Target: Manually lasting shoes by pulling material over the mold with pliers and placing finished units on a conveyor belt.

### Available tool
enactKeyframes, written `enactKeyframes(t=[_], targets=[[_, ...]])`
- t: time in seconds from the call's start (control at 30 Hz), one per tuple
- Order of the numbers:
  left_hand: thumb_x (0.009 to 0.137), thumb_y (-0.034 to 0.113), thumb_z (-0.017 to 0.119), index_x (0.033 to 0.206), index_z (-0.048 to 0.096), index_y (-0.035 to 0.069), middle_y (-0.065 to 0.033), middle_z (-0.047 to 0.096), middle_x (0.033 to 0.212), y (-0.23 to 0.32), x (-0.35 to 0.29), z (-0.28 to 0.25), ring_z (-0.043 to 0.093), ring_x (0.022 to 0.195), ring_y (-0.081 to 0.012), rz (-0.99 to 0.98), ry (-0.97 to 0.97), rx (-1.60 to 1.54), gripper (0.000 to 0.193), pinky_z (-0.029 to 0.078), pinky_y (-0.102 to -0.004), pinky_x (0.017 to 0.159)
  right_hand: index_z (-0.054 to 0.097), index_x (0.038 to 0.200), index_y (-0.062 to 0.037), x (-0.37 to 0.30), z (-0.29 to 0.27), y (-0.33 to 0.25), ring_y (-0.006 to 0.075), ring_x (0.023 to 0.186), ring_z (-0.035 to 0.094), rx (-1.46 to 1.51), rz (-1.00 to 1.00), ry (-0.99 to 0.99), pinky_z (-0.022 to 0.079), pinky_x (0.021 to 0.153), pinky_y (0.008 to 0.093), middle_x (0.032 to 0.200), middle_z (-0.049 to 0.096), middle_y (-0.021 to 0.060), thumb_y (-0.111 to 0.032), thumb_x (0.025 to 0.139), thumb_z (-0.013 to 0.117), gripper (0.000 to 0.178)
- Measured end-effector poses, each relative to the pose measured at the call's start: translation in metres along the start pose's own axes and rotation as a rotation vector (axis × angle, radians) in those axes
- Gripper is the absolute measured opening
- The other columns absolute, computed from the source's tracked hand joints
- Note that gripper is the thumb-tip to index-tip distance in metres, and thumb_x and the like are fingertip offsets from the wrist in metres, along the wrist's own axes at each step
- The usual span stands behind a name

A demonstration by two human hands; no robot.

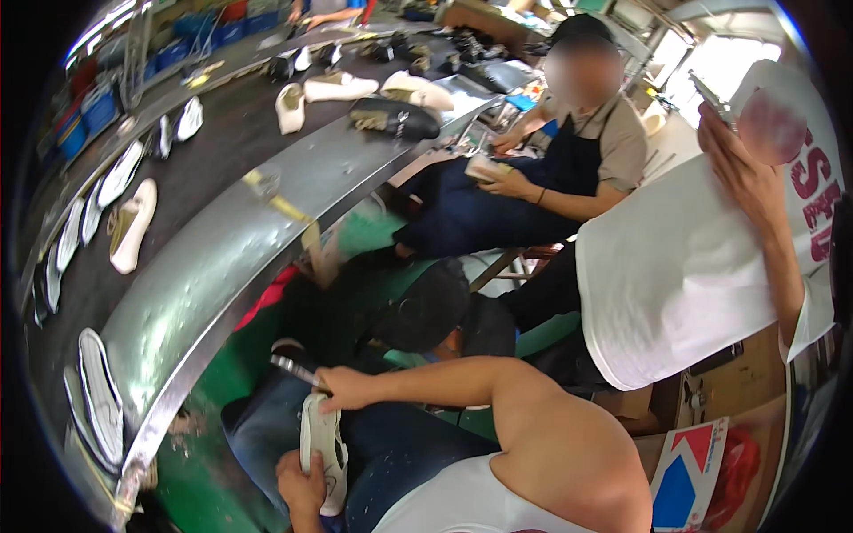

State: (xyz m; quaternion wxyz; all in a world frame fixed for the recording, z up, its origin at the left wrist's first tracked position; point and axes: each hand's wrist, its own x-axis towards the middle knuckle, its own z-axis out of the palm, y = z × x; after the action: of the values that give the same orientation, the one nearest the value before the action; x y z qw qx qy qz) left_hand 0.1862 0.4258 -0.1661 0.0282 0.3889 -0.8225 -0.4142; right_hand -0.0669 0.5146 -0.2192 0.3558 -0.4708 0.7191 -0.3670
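My left hand grips the lower end of a white shoe that rests sole-up on my lap in blue jeans. My right hand sits at the shoe's upper end and holds a thin metal tool that points left. My right forearm reaches in from the lower right. Both hands touch the shoe.
A dark conveyor belt with a curved metal edge runs along the left, carrying several white shoes and a black shoe. A seated person in a black apron, a person in a white shirt and a dark-capped head are close on the right.
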Motion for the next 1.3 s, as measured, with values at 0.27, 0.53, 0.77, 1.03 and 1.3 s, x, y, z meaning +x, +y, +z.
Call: enactKeyframes(t=[0.27,0.53,0.77,1.03,1.3], targets=[[0.096,0.020,0.059,0.085,0.065,-0.003,-0.0250,0.063,0.075,-0.031,0.021,0.002,0.062,0.069,-0.0432,0.110,0.089,0.135,0.026,0.048,-0.0471,0.064,0.061,0.107,0.0023,0.001,-0.026,-0.013,0.0414,0.098,0.067,-0.099,-0.120,-0.239,0.053,0.083,0.0457,0.102,0.068,0.0240,-0.022,0.080,0.074,0.038],[0.089,0.034,0.070,0.143,0.050,0.004,-0.0249,0.066,0.123,0.026,0.102,0.021,0.064,0.113,-0.0397,0.315,-0.393,-0.233,0.065,0.050,-0.0421,0.096,0.063,0.106,-0.0078,-0.004,-0.039,-0.025,0.0436,0.080,0.068,-0.502,-0.070,-0.029,0.056,0.070,0.0507,0.089,0.069,0.0242,-0.021,0.079,0.067,0.030],[0.097,0.027,0.066,0.142,0.051,0.010,-0.0118,0.066,0.123,0.003,0.111,0.007,0.064,0.108,-0.0220,-0.121,-0.529,-0.642,0.050,0.052,-0.0351,0.094,0.057,0.111,0.0023,0.013,-0.038,-0.020,0.0130,0.075,0.063,0.398,0.440,-0.107,0.053,0.066,0.0296,0.089,0.066,0.0060,-0.016,0.090,0.069,0.030],[0.106,0.028,0.052,0.138,0.045,0.010,-0.0050,0.060,0.121,-0.009,0.053,-0.026,0.055,0.109,-0.0125,0.112,0.094,-1.008,0.037,0.047,-0.0305,0.097,0.055,0.129,0.0018,-0.082,-0.039,-0.104,0.0109,0.079,0.061,0.175,0.218,-0.289,0.050,0.074,0.0268,0.101,0.068,0.0060,-0.017,0.099,0.059,0.035],[0.102,0.018,0.058,0.148,0.038,0.010,-0.0125,0.043,0.143,-0.003,0.007,-0.066,0.042,0.134,-0.0234,0.400,0.131,-0.488,0.051,0.033,-0.0374,0.114,0.052,0.135,0.0020,-0.068,-0.023,-0.137,0.0116,0.088,0.061,0.364,0.185,-0.612,0.052,0.080,0.0292,0.115,0.066,0.0082,-0.023,0.101,0.059,0.042]])
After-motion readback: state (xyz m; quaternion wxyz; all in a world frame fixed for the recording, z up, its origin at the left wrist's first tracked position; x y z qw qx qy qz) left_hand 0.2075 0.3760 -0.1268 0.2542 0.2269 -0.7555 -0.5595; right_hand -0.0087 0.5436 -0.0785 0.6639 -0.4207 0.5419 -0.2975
